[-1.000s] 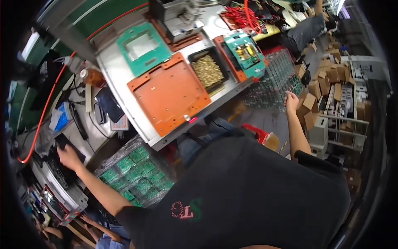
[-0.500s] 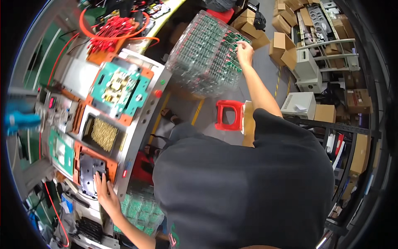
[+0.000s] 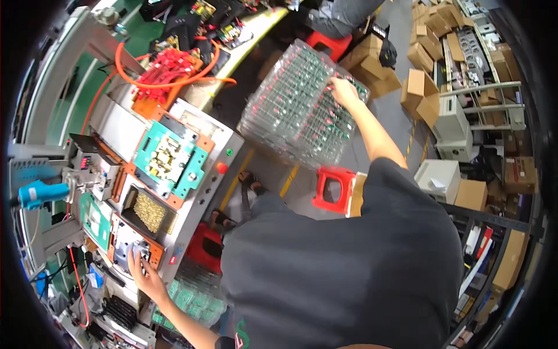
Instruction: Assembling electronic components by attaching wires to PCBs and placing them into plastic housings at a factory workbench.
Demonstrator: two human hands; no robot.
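My left hand (image 3: 149, 280) reaches over an orange fixture (image 3: 156, 253) on the bench at the left. Its fingers are spread, with the tips over a dark plastic casing (image 3: 122, 243) lying in that fixture; whether they press on it I cannot tell. My right arm stretches far forward, and my right hand (image 3: 345, 93) is at a stack of clear plastic trays (image 3: 261, 107) filled with green circuit boards. Its fingers are drawn together at the top tray's far part; what they grip is hidden.
A bin of small brass-coloured parts (image 3: 149, 212) sits beside the fixture. Beyond it, a teal fixture (image 3: 149, 142) holds a circuit board. Red (image 3: 222, 168) and green (image 3: 229, 152) buttons line the machine's edge. A red stool (image 3: 332, 189) stands ahead, and another person (image 3: 344, 16) sits beyond.
The whole view has shifted. My right hand has moved leftward over the top tray, towards its middle. My left hand stays by the casing, its fingers spread wider.
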